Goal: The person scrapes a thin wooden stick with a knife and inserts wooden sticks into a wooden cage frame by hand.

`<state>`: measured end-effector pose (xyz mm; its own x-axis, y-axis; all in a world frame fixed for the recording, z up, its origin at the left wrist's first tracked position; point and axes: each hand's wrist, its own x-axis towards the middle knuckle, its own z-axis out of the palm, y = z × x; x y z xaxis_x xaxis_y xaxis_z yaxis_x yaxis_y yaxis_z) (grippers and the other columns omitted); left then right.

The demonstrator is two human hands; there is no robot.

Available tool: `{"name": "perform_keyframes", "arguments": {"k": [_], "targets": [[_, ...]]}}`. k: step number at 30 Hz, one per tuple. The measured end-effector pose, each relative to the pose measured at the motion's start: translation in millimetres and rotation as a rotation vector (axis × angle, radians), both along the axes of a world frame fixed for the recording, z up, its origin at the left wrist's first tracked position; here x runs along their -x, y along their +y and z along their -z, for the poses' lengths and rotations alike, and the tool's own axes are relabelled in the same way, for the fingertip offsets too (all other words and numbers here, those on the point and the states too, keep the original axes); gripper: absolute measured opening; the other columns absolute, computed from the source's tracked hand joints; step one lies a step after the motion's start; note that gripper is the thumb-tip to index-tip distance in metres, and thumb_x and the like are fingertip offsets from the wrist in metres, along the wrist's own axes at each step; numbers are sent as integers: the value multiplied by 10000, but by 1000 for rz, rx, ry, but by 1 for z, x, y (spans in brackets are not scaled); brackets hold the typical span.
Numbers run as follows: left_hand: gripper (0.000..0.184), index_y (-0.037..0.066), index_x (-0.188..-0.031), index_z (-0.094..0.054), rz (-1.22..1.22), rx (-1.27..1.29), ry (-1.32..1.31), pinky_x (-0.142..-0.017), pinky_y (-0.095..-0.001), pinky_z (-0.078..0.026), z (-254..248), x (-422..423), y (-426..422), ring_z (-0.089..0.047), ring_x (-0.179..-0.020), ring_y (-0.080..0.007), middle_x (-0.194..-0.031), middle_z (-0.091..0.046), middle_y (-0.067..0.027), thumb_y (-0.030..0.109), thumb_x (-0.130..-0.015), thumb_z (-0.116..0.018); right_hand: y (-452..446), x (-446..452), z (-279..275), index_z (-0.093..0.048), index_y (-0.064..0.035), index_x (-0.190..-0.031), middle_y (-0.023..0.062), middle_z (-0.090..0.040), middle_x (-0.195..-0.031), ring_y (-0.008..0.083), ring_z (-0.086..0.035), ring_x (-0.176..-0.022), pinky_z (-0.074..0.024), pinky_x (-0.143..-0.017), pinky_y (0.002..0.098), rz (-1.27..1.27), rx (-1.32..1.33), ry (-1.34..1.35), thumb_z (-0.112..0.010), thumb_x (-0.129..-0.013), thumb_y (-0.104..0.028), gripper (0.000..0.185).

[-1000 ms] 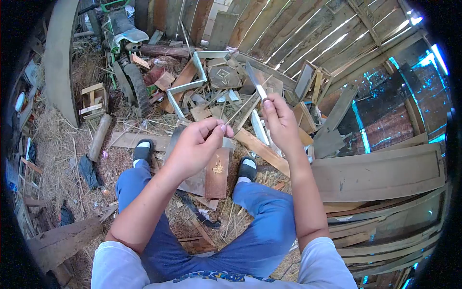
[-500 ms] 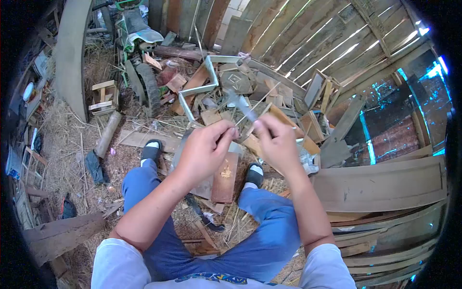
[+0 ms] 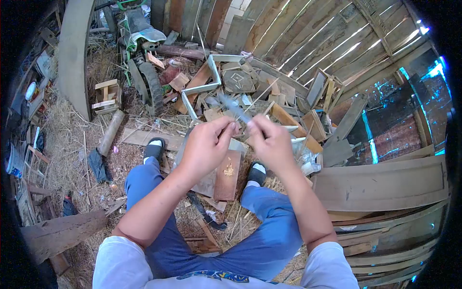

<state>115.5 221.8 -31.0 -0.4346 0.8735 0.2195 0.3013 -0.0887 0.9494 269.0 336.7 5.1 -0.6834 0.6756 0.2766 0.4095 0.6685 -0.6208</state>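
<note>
My right hand (image 3: pixel 272 142) is closed around a knife, whose blurred grey blade (image 3: pixel 233 107) points up and to the left, past the fingertips of my other hand. With thumb and fingers pinched together, my left hand (image 3: pixel 207 147) grips something too small to make out. Both hands are raised in front of me, close together but apart. Below them, between my feet, lies a reddish-brown wooden board (image 3: pixel 225 185) with a small heap of pale wood shavings (image 3: pixel 228 170) on it.
Scrap wood and a pale angled frame (image 3: pixel 201 89) lie ahead, before a plank wall (image 3: pixel 288 38). A green motorbike (image 3: pixel 137 31) stands at the back left, near a small wooden crate (image 3: pixel 107 96). Long panels (image 3: pixel 380 189) are stacked on my right. Straw covers the ground.
My right hand and the knife have moved a little to the left, nearer my left hand. My left hand stays almost in place, still pinched.
</note>
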Motion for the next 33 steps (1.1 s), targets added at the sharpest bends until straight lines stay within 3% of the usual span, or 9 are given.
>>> {"name": "perform_keyframes", "arguments": {"k": [7, 10, 12, 16, 22, 25, 30, 33], "targets": [[156, -4, -1029, -680, -35, -29, -21, -667, -255, -450, -2, -3, 0, -530, -736, -52, -780, -627, -6, 118, -1067, -590, -3, 3, 1, -635, -102, -938, 196, -642, -722, 439, -662, -710, -481, -588, 505, 39, -81, -27, -621, -1033, -312, 230], [164, -6, -1025, -688, -1, 99, 31, -648, -262, -444, -7, -3, -3, -523, -711, -52, -746, -616, -10, 124, -1065, -597, 7, 1, 3, -638, -109, -945, 193, -645, -733, 433, -665, -716, -491, -598, 498, 101, -14, -35, -632, -1026, -311, 218], [165, -6, -1017, -697, -87, -58, 49, -618, -268, -425, -2, -7, 0, -505, -676, -52, -713, -605, -18, 129, -1057, -611, -2, 1, 11, -650, -101, -943, 187, -642, -720, 427, -662, -700, -489, -591, 480, 69, -91, -16, -639, -1024, -316, 230], [158, -7, -1014, -702, -65, 3, 10, -611, -275, -421, -7, -4, -1, -503, -667, -58, -720, -618, -29, 126, -1047, -622, 10, 3, -5, -642, -95, -947, 189, -637, -727, 430, -647, -679, -476, -585, 470, 94, -32, -10, -635, -1028, -314, 234], [139, -6, -1028, -705, -65, 54, 67, -628, -270, -429, 1, -5, -2, -523, -699, -55, -769, -645, -28, 107, -1042, -624, 7, 0, 14, -659, -90, -961, 187, -637, -715, 432, -653, -686, -478, -578, 462, 48, -104, 54, -627, -1034, -306, 231], [139, -2, -1022, -703, -61, -15, -3, -624, -265, -420, 3, -3, 0, -511, -697, -51, -761, -630, -16, 104, -1046, -617, 17, 1, 6, -649, -95, -955, 189, -632, -717, 431, -663, -700, -479, -585, 474, 105, 3, -14, -621, -1038, -307, 229], [151, 8, -993, -693, -64, 76, -62, -599, -269, -392, 4, -2, -1, -471, -675, -50, -718, -556, 16, 111, -1055, -602, 4, 4, 17, -651, -88, -937, 172, -630, -699, 409, -660, -666, -473, -576, 457, 36, -40, 28, -609, -1049, -307, 249], [157, 11, -995, -688, -77, 101, 24, -584, -270, -372, -1, -1, -1, -451, -660, -47, -704, -540, 20, 119, -1061, -594, 20, 5, 16, -648, -98, -945, 168, -636, -695, 413, -666, -676, -472, -574, 478, 71, 16, 22, -622, -1038, -294, 218]]}}
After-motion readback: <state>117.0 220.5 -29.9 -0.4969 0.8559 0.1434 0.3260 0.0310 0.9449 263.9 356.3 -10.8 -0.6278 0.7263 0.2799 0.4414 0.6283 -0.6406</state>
